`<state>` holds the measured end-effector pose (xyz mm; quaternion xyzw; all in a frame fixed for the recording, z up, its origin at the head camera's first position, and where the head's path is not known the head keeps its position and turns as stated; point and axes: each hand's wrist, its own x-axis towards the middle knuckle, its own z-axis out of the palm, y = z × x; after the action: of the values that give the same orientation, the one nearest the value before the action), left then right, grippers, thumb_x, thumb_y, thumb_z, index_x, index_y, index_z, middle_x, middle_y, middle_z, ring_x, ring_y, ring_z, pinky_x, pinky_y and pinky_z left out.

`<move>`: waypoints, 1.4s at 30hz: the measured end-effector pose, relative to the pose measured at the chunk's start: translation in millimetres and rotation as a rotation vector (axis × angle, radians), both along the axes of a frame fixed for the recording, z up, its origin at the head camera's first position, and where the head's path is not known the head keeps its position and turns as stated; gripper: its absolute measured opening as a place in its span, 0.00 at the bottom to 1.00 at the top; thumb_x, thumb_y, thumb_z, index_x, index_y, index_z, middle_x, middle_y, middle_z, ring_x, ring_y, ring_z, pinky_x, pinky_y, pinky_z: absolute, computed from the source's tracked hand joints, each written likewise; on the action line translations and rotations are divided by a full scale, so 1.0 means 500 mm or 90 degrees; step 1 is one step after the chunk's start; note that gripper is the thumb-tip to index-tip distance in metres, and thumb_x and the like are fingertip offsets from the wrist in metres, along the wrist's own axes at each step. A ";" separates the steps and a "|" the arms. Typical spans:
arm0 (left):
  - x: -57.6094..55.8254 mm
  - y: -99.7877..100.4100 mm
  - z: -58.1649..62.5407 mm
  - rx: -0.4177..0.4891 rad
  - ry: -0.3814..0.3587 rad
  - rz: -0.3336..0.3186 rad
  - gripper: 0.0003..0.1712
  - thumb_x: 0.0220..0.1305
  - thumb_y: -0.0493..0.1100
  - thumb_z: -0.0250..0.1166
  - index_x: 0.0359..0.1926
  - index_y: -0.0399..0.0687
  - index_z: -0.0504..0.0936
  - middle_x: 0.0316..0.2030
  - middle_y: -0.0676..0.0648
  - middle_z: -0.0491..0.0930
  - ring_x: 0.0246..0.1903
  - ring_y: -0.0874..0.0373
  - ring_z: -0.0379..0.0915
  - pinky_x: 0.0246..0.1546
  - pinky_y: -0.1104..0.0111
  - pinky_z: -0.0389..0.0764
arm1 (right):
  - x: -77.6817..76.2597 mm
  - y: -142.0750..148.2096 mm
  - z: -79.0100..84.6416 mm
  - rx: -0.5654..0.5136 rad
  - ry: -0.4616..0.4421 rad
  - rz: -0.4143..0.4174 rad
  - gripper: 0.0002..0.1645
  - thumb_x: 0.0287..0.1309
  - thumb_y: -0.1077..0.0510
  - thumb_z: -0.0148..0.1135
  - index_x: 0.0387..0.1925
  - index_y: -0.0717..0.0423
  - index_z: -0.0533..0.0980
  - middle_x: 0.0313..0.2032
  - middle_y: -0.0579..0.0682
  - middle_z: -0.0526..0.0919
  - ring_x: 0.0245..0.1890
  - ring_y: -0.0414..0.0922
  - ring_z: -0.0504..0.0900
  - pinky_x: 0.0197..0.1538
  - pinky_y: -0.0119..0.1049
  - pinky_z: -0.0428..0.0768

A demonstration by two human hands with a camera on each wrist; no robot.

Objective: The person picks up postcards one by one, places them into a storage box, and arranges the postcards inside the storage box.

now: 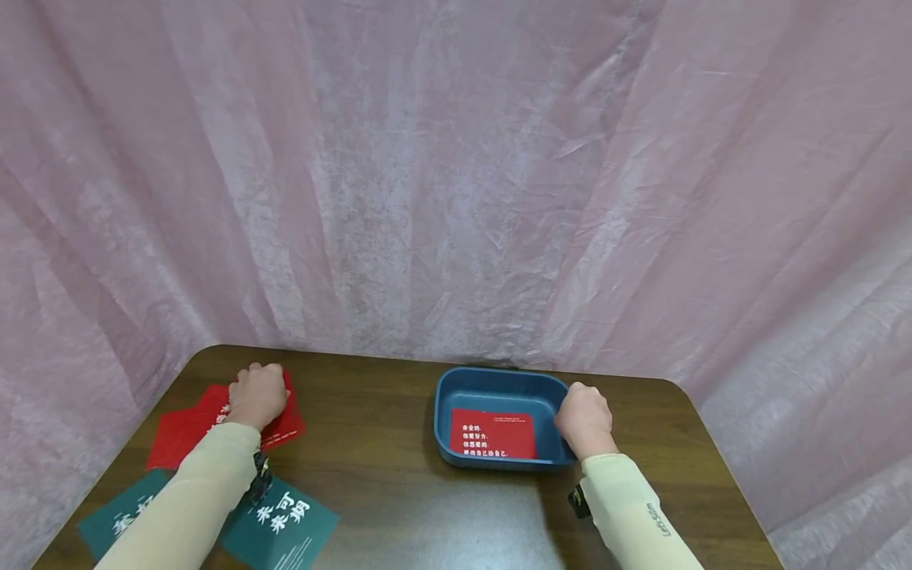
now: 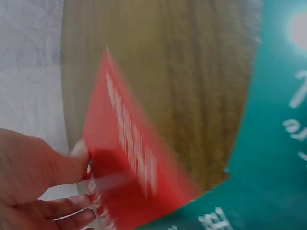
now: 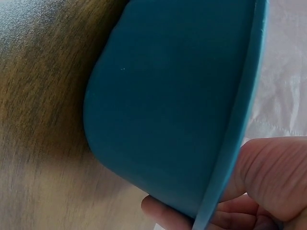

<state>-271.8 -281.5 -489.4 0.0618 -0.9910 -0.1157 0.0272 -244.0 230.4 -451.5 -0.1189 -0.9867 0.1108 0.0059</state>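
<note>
At the table's left side my left hand [image 1: 258, 396] pinches the edge of a red card [image 2: 120, 158] with white writing, the thumb [image 2: 72, 165] on one face and the fingers behind. The card is blurred and tilted in the left wrist view. More red cards [image 1: 171, 439] lie partly under the hand and forearm. On the right, my right hand [image 1: 586, 419] grips the right end of a blue plastic box [image 1: 492, 465], its rim [image 3: 240, 120] between thumb and fingers. Flat inside the box is a red card [image 1: 499, 431] with white writing.
Two dark green cards with white writing lie near the front left, one [image 1: 292, 526] to the right of the left forearm and one [image 1: 117, 518] to its left. The brown wooden table [image 1: 378, 443] backs onto a pink curtain [image 1: 442, 198].
</note>
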 end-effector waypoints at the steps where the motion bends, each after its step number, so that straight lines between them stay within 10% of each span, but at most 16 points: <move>1: -0.001 0.006 0.004 0.010 -0.012 0.002 0.20 0.54 0.43 0.65 0.42 0.31 0.76 0.36 0.26 0.70 0.40 0.28 0.65 0.35 0.40 0.69 | 0.000 0.001 0.000 0.001 -0.001 0.000 0.13 0.47 0.61 0.61 0.34 0.67 0.77 0.31 0.65 0.82 0.26 0.56 0.81 0.23 0.49 0.78; 8: -0.003 0.023 0.013 0.071 -0.089 0.030 0.40 0.44 0.53 0.74 0.48 0.26 0.69 0.40 0.25 0.66 0.43 0.29 0.62 0.37 0.40 0.70 | 0.000 0.009 -0.003 -0.002 -0.010 -0.008 0.13 0.47 0.61 0.61 0.34 0.67 0.78 0.31 0.64 0.82 0.26 0.55 0.81 0.22 0.48 0.78; 21: -0.001 0.019 0.019 0.155 -0.181 0.065 0.47 0.42 0.57 0.75 0.51 0.28 0.62 0.36 0.32 0.73 0.38 0.37 0.66 0.38 0.47 0.65 | 0.001 0.015 -0.004 -0.002 -0.023 -0.010 0.13 0.48 0.61 0.62 0.35 0.67 0.78 0.31 0.64 0.82 0.24 0.53 0.79 0.21 0.46 0.77; 42: 0.002 0.042 0.007 0.127 -0.168 0.023 0.41 0.46 0.53 0.72 0.52 0.28 0.68 0.40 0.32 0.73 0.37 0.43 0.70 0.29 0.57 0.75 | -0.003 0.023 -0.007 -0.007 -0.018 -0.010 0.13 0.48 0.61 0.62 0.34 0.68 0.77 0.30 0.64 0.82 0.24 0.53 0.79 0.21 0.47 0.78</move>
<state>-271.0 -260.6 -485.7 0.0966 -0.9683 -0.2036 -0.1076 -245.8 241.8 -455.0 -0.1281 -0.9851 0.1144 -0.0077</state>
